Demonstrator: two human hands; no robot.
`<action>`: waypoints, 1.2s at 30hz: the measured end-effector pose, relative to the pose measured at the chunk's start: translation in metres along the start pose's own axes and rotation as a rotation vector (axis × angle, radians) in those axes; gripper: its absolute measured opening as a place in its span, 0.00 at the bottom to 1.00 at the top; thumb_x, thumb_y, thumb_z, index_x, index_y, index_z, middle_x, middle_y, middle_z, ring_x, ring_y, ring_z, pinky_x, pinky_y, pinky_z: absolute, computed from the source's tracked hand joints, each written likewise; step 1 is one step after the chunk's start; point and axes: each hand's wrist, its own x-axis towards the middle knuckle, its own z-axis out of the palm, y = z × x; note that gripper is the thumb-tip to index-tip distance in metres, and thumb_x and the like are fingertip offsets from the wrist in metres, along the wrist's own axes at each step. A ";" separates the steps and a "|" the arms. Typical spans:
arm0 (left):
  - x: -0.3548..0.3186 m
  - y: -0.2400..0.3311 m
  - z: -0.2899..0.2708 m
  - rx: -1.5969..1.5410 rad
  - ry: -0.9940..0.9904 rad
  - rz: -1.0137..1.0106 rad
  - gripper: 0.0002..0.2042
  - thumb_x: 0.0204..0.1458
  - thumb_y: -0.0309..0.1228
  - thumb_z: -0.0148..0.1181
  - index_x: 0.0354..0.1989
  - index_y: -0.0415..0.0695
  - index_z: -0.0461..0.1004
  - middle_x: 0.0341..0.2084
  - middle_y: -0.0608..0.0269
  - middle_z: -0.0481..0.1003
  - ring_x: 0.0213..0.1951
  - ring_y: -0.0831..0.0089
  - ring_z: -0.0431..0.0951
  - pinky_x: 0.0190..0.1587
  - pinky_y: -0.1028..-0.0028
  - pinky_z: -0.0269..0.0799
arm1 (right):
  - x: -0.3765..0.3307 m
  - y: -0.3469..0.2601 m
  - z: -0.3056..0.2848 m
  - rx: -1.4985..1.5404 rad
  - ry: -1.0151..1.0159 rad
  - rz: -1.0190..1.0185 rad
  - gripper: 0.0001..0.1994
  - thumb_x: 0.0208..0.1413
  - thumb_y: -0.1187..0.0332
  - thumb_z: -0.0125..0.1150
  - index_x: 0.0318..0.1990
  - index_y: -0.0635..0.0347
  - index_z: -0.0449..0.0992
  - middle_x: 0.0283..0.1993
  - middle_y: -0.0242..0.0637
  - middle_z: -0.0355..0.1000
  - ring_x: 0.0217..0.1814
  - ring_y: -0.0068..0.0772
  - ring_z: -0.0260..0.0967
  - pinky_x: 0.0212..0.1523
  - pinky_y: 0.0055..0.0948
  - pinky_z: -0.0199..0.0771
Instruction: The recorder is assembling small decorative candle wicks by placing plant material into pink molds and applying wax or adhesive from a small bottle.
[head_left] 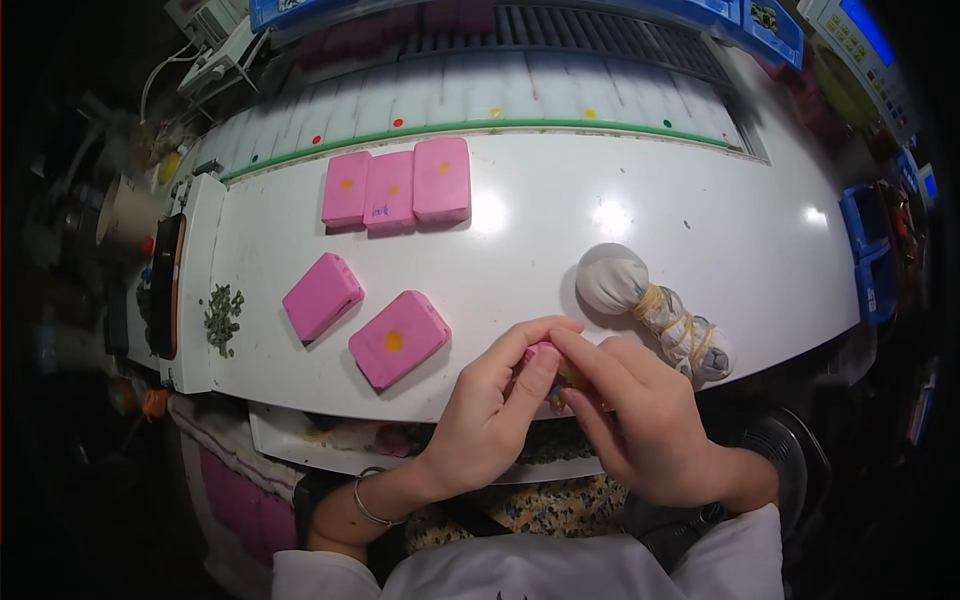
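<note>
Near the table's front edge, my left hand point(492, 392) and my right hand point(640, 415) meet around a pink rubber mould point(533, 350). Most of it is hidden by my curled fingers; a yellowish patch and a bit of blue show between the hands. Left of them lie two pink blocks, one with a yellow spot point(400, 340) and a plain one point(323, 297). Farther back, three more pink blocks point(441, 180) stand side by side, each with a yellow dot. Just beyond my right hand rests a white cloth pouch point(612, 280) bound with rubber bands.
Small green pieces point(222, 320) are heaped at the left of the white table point(540, 220). Across the back runs a slotted panel point(480, 90) with a green edge. A machine with a blue screen point(866, 30) stands far right, near blue bins point(868, 250). Below the edge sits an open drawer point(275, 435).
</note>
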 end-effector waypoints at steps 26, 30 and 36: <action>0.001 0.013 -0.018 -0.523 -0.195 -0.268 0.22 0.57 0.24 0.45 0.60 0.33 0.53 0.45 0.51 0.70 0.42 0.68 0.76 0.43 0.74 0.74 | 0.021 0.009 -0.008 -0.191 0.334 -0.193 0.08 0.42 0.78 0.63 0.32 0.66 0.73 0.21 0.37 0.63 0.21 0.35 0.63 0.19 0.30 0.62; 0.007 0.026 -0.018 -0.470 -0.165 -0.348 0.20 0.59 0.28 0.45 0.58 0.31 0.58 0.42 0.51 0.72 0.41 0.67 0.76 0.42 0.72 0.76 | 0.018 0.015 -0.008 -0.293 0.284 -0.319 0.13 0.36 0.77 0.62 0.34 0.67 0.74 0.23 0.35 0.63 0.23 0.33 0.63 0.19 0.29 0.63; 0.007 0.015 -0.013 -0.180 -0.239 -0.275 0.16 0.56 0.26 0.53 0.52 0.33 0.66 0.37 0.59 0.74 0.38 0.75 0.76 0.41 0.76 0.76 | 0.018 0.016 -0.006 -0.182 0.246 -0.294 0.13 0.35 0.76 0.61 0.33 0.66 0.74 0.24 0.34 0.61 0.23 0.31 0.63 0.20 0.27 0.64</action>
